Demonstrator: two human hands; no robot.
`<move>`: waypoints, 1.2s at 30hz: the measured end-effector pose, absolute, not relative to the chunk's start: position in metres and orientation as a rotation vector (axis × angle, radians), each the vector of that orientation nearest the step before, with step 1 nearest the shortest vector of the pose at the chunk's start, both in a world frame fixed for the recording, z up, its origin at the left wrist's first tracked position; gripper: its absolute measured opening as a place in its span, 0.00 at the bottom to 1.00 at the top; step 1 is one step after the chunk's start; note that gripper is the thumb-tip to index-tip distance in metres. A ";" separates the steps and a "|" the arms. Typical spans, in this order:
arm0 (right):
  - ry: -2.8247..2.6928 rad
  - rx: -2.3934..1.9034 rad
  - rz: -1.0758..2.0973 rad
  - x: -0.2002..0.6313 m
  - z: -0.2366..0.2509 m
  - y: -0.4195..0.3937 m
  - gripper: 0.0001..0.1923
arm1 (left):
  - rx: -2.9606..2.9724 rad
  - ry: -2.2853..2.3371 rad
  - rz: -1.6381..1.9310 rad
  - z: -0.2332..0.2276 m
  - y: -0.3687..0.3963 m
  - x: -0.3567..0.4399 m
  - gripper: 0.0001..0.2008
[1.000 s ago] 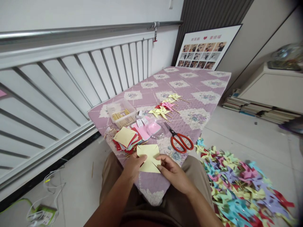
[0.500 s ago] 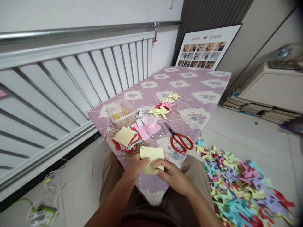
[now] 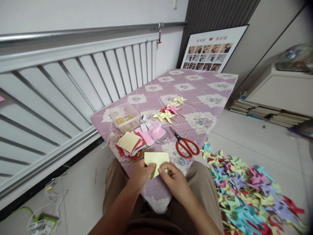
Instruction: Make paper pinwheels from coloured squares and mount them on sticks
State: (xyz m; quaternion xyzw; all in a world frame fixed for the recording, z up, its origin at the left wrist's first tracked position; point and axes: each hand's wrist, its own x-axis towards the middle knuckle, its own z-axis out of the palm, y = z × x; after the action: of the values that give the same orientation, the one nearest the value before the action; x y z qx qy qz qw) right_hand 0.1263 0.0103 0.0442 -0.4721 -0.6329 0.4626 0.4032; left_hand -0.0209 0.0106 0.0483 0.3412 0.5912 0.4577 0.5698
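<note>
The left hand and the right hand hold one yellow paper between them at the near edge of the worktop, over the person's lap. The fingers of both hands are closed on the paper's lower part, thumbs and forefingers pinched close together, while its upper half stands free above them.

The paper is thin and looks partly folded, so a tight pinch could crease it in the wrong place, and a pull from both hands at once could tear it. Gripped only along the bottom, it could also slip out and drop to the floor.

Just beyond the hands, at the near left corner, lies a loose stack of coloured sheets with thin sticks poking out toward the paper; a careless wrist could knock them off the edge. The scissors lie just right of the paper, blades pointing away, near enough for the right hand to brush. A heap of pinwheels covers the floor on the right, where a dropped sheet would be hard to spot.
</note>
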 end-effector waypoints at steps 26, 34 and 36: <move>-1.633 -1.258 1.002 0.122 0.045 0.010 0.13 | 0.945 1.382 1.067 0.042 0.007 -0.022 0.11; -0.990 -1.176 1.305 0.123 0.043 0.011 0.20 | 0.875 1.371 1.082 0.044 0.006 -0.024 0.12; -0.797 -1.108 1.497 0.125 0.045 0.013 0.25 | 0.887 1.352 1.073 0.047 0.006 -0.025 0.12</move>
State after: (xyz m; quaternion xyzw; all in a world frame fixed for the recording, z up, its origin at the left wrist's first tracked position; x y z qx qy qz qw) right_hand 0.1254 0.0128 0.0453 -0.4640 -0.3336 0.6271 0.5293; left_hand -0.0251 0.0061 0.0467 0.3772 0.5748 0.4560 0.5651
